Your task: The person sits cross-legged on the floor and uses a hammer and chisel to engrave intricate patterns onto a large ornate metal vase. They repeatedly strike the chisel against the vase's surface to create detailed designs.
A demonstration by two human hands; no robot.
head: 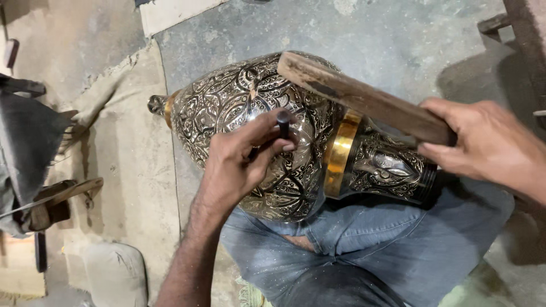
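A large engraved metal vase (267,131) was laid on its side across the person's lap, its neck toward the right knee, its foot over the concrete floor (398,34). A small dark punch (282,123) was pinched upright against its belly by the left hand (242,159). A wooden mallet (364,99) was gripped in the closed right hand (483,142). The vase was judged heavy, rigid, smooth and prone to rolling; it seemed best held at the gold-banded neck (341,153).
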